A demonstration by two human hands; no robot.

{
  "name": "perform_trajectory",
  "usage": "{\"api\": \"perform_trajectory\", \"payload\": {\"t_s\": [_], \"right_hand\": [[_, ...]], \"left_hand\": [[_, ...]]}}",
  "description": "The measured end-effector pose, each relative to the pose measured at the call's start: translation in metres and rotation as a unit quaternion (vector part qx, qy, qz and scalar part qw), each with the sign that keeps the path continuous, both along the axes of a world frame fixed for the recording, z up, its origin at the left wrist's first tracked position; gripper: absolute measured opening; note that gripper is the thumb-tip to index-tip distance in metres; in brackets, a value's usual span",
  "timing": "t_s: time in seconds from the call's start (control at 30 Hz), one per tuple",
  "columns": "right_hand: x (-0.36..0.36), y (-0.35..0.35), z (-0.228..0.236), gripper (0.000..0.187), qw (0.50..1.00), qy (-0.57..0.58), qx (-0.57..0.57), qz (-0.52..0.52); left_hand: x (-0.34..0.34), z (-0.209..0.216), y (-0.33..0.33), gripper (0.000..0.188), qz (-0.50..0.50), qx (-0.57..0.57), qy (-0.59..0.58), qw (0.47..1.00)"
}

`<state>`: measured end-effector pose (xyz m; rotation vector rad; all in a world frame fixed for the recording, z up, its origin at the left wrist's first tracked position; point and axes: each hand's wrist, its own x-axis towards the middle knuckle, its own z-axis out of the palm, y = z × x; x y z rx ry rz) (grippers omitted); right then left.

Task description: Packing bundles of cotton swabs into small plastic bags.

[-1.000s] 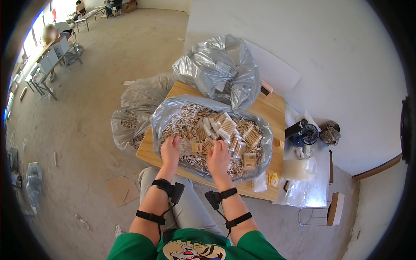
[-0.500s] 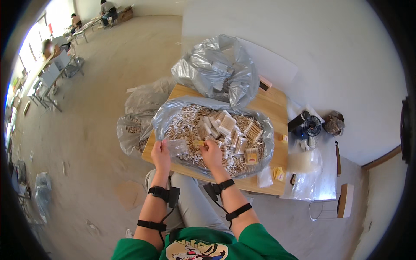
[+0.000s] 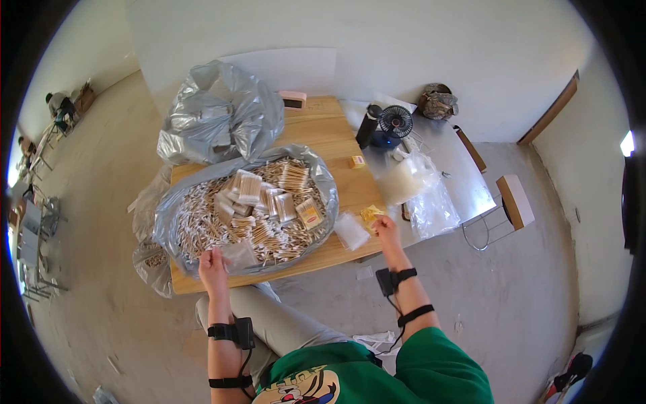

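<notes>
My left hand (image 3: 213, 271) pinches the edge of a clear plastic bag (image 3: 240, 256) above the near-left rim of a large grey plastic sack (image 3: 330, 192). Whether anything is inside the small bag I cannot tell. The sack lies wide open, filled with loose cotton swabs (image 3: 195, 225) and several clear packs of swabs (image 3: 247, 188). A yellow-and-white pack (image 3: 310, 214) rests at its right side. To the right, the closed fingers of my right hand (image 3: 388, 237) are on the small pile of yellow cards (image 3: 371, 213). Beside that pile lies a stack of clear bags (image 3: 351, 231).
The wooden table (image 3: 330, 135) also bears a second grey sack (image 3: 219, 111), a pink-framed device (image 3: 293, 100) and a small yellow box (image 3: 356, 161). A metal side table (image 3: 464, 175) adjoins on the right, with a fan (image 3: 396, 122) and clear plastic sheeting (image 3: 434, 212).
My right hand has left the sack's middle and moved right to the yellow cards. My left hand still holds the clear bag near the sack's rim. The view has swung right.
</notes>
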<state>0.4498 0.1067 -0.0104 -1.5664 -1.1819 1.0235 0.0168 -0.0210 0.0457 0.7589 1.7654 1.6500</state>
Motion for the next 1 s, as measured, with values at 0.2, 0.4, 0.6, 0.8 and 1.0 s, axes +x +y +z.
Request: {"api": "perform_trajectory", "payload": {"t_s": [0.2, 0.4, 0.6, 0.8, 1.0], "right_hand": [[0.029, 0.034, -0.015, 0.026, 0.959, -0.282, 0.002, 0.009], [0.016, 0.035, -0.017, 0.026, 0.879, -0.469, 0.078, -0.031], [-0.07, -0.045, 0.05, 0.024, 0.97, -0.073, 0.07, 0.223], [-0.083, -0.091, 0.037, 0.028, 0.951, -0.034, 0.044, 0.304], [-0.051, -0.032, -0.002, 0.028, 0.992, -0.127, -0.002, 0.0]], "left_hand": [[0.048, 0.011, 0.004, 0.022, -0.112, -0.043, 0.014, 0.993], [0.086, 0.021, 0.013, 0.018, -0.189, -0.062, 0.04, 0.979], [0.136, 0.007, 0.024, 0.017, -0.289, -0.085, 0.119, 0.946], [0.156, 0.007, 0.035, 0.018, -0.288, -0.056, 0.268, 0.918], [0.108, -0.006, 0.038, 0.022, -0.168, -0.066, 0.262, 0.948]]}}
